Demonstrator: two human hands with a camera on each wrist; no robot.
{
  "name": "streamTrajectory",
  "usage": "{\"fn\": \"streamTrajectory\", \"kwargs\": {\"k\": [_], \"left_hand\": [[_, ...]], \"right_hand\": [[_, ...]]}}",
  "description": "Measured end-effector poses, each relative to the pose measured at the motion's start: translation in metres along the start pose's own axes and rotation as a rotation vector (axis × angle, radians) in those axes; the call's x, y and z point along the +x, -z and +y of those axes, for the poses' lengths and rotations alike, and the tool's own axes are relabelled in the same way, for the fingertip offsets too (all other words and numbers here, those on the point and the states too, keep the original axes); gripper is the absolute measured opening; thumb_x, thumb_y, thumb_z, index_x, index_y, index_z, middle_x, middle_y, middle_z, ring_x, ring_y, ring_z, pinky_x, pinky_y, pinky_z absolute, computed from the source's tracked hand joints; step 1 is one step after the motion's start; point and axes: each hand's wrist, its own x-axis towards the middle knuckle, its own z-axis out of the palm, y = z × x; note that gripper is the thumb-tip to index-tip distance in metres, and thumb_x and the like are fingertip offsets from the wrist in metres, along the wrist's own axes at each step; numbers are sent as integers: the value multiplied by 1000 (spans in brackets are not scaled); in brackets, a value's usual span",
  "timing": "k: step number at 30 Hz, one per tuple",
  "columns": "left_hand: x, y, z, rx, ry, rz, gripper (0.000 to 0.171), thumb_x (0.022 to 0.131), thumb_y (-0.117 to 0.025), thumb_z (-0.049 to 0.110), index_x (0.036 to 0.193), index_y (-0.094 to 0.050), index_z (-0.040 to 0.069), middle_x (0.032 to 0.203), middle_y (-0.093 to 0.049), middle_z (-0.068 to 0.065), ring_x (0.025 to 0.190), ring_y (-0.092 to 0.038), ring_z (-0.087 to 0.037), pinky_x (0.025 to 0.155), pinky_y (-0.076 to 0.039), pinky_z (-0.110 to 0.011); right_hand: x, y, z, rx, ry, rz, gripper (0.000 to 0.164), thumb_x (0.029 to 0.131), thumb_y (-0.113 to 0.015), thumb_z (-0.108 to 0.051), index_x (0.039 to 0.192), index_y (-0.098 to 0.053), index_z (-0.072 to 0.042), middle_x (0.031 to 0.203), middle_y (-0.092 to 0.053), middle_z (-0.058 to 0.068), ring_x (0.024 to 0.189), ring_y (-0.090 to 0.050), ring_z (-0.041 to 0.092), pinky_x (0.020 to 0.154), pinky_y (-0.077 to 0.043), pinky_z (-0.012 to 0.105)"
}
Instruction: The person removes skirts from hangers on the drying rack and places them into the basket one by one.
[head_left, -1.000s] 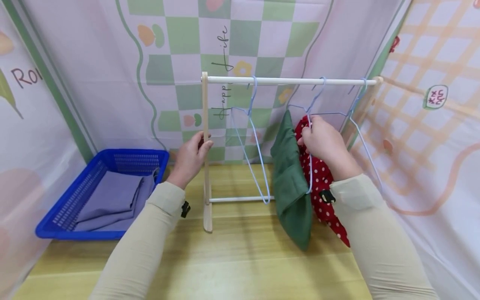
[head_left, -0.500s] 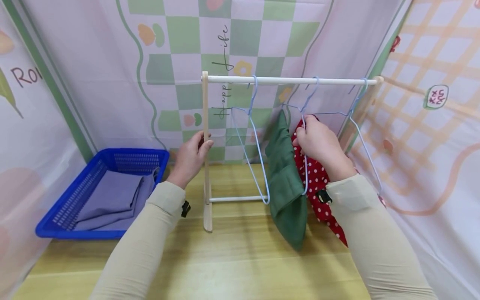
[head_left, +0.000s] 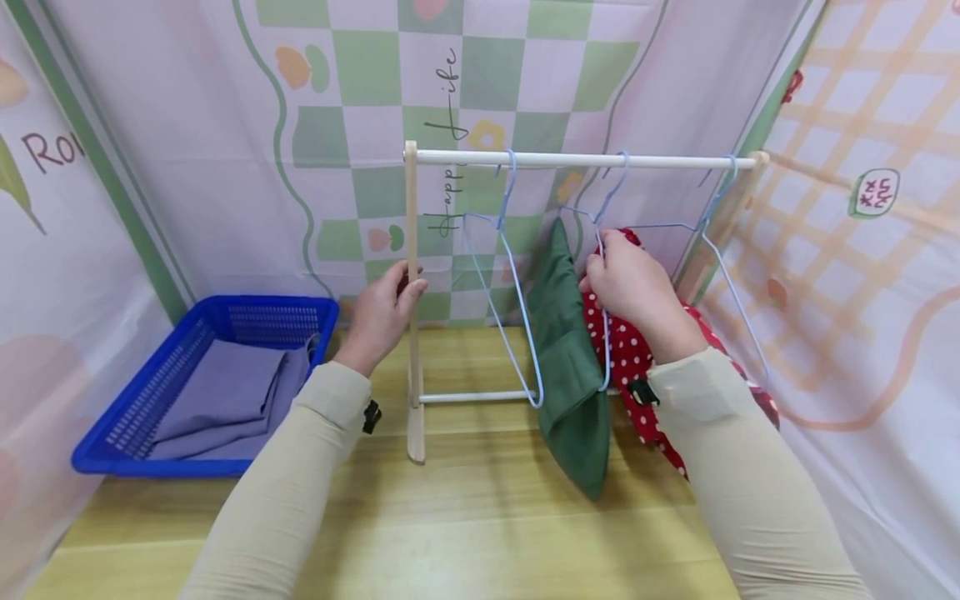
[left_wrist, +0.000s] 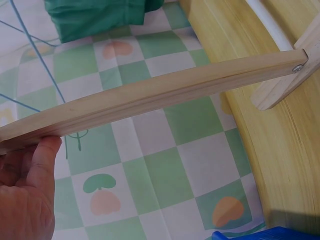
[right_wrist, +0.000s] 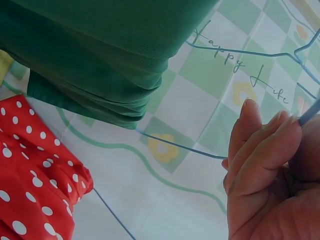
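Note:
My left hand (head_left: pixel 378 321) grips the wooden post (head_left: pixel 411 225) of a small clothes rack, thumb in front; the left wrist view shows a fingertip against the wood. My right hand (head_left: pixel 637 287) pinches the wire of the middle blue hanger (head_left: pixel 606 342), just below its hook. A green cloth item (head_left: pixel 570 358) hangs from this hanger, left of the hand. Behind my right hand and forearm, a red polka-dot cloth (head_left: pixel 630 350) hangs partly hidden, close to the right-hand hanger (head_left: pixel 731 296). All hooks sit over the white rod (head_left: pixel 555 158).
A bare blue hanger (head_left: pixel 519 292) hangs at the rod's left part. On the left, a blue basket (head_left: pixel 165 468) holds folded grey-purple cloth (head_left: pixel 225 383). Printed curtains enclose the wooden table (head_left: pixel 480 533) at the back and both sides.
My right hand has slid the middle hanger with the green cloth leftward along the rod. More red polka-dot cloth shows right of my forearm. My left hand has stayed on the post.

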Motion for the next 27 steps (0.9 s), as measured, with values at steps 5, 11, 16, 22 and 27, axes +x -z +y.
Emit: {"fn": "streamTrajectory", "kwargs": {"k": [5, 11, 16, 22, 27], "left_hand": [[0, 0, 0, -3, 1, 2, 46, 99, -42, 47, 124, -56, 12, 93, -62, -1, 78, -58, -17, 67, -54, -34], [1, 0, 0, 0, 0, 2, 45, 99, -43, 46, 125, -56, 12, 97, -64, -2, 82, -60, -16, 69, -54, -35], [1, 0, 0, 9, -6, 5, 44, 99, -43, 45, 127, -55, 12, 100, -65, -3, 86, -62, -16, 71, -54, -36], [1, 0, 0, 8, -7, 2, 45, 99, -43, 45, 127, -55, 12, 101, -65, -3, 87, -62, -16, 72, -55, -35], [0, 0, -1, 1, -3, -2, 46, 99, -43, 46, 128, -55, 12, 103, -66, -4, 87, -62, -17, 72, -55, -36]], "right_hand": [[0, -2, -2, 3, 4, -4, 59, 103, -33, -34, 153, -19, -5, 91, -67, 9, 109, -55, 34, 106, -30, 60], [1, -3, -3, 2, 3, -8, 60, 103, -34, -33, 153, -17, -5, 91, -66, 8, 112, -53, 34, 105, -30, 61], [1, -4, -4, 9, 3, -14, 61, 103, -36, -33, 153, -17, -5, 93, -66, 9, 111, -53, 33, 105, -31, 60], [0, -5, -7, 10, -4, -24, 62, 102, -39, -33, 153, -17, -5, 95, -64, 9, 110, -54, 32, 104, -33, 61], [0, -5, -9, 1, 3, -25, 62, 103, -37, -33, 153, -16, -5, 96, -65, 9, 108, -55, 31, 104, -33, 60]]}}
